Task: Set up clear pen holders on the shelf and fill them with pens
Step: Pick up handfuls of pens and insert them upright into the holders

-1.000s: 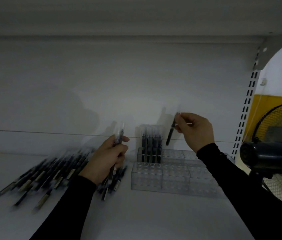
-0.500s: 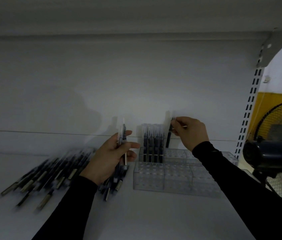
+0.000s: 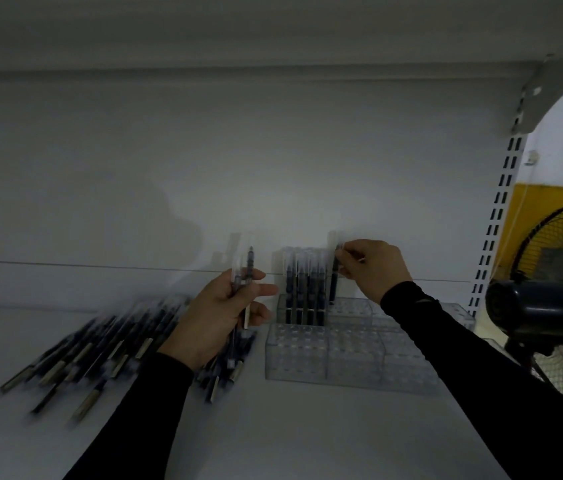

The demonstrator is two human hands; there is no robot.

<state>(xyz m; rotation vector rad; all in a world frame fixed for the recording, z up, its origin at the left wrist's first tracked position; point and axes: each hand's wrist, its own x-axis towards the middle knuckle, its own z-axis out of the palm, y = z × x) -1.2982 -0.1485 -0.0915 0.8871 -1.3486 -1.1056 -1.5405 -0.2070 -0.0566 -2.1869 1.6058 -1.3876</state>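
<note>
Clear pen holders (image 3: 325, 355) with a grid of holes stand on the white shelf (image 3: 273, 431), right of centre. Several dark pens (image 3: 302, 289) stand upright in the back left corner of the holders. My right hand (image 3: 373, 268) pinches the top of one dark pen (image 3: 334, 282), held upright with its lower end at the holder, just right of the standing pens. My left hand (image 3: 224, 313) grips a few pens (image 3: 243, 275) upright, left of the holders. A pile of loose pens (image 3: 100, 348) lies on the shelf at the left, blurred.
The shelf's white back panel (image 3: 204, 185) rises close behind the holders. A slotted upright (image 3: 494, 220) marks the shelf's right end. Beyond it stands a black fan (image 3: 543, 306) against a yellow wall.
My right hand has lowered its pen from a slant above the holders to upright beside the standing pens. My left hand has shifted slightly right with its pens.
</note>
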